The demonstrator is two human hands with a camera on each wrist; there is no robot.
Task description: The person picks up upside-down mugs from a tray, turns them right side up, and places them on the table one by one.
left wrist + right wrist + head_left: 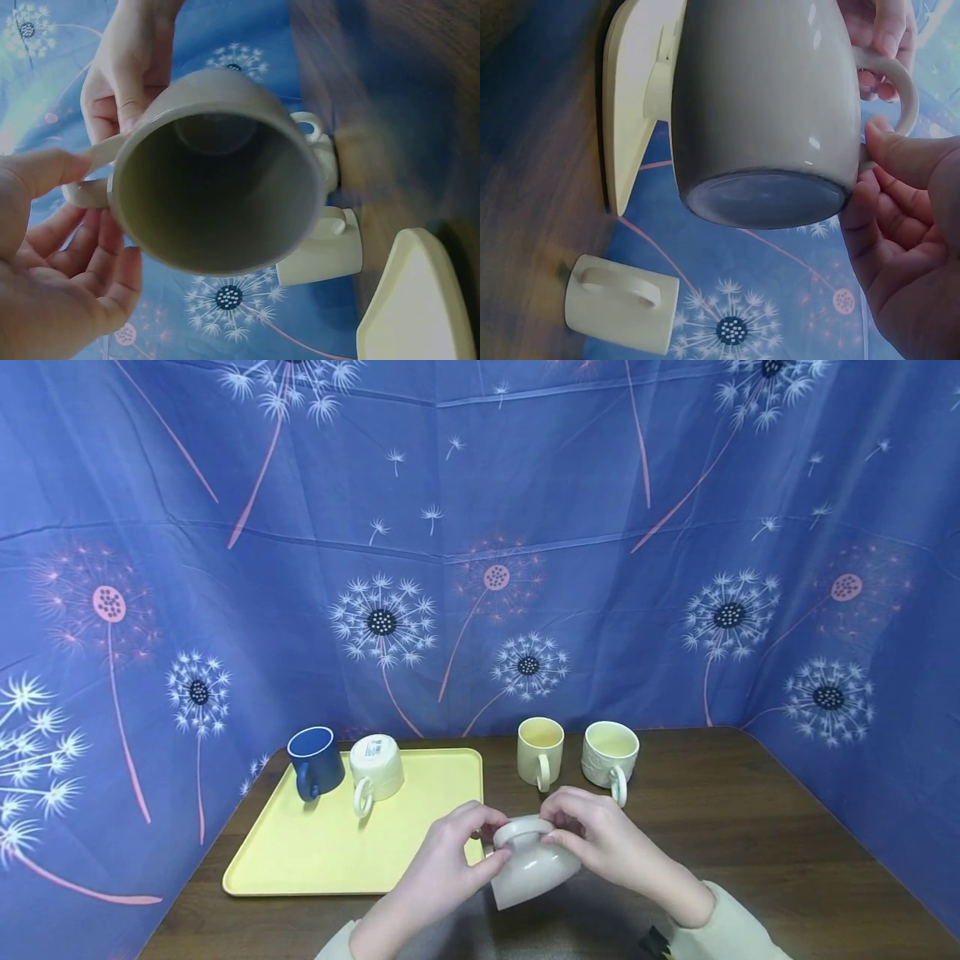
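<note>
A light grey mug (534,870) is held on its side above the table's front, its handle (520,828) uppermost. My left hand (459,850) pinches the handle at the rim end, thumb on one side and fingers on the other. At the base end, my right hand (603,837) pinches the same handle between thumb and fingers. The left wrist view looks into the mug's mouth (217,195), where nothing shows inside. In the right wrist view the smooth mug base (769,199) faces the camera.
A yellow tray (300,860) lies at left. On it are a blue mug (321,764), upright, and a cream mug (378,768), upside down. Behind my hands stand a pale yellow mug (531,758) and a white embossed mug (600,766). A blue dandelion-print cloth (600,610) hangs behind the table.
</note>
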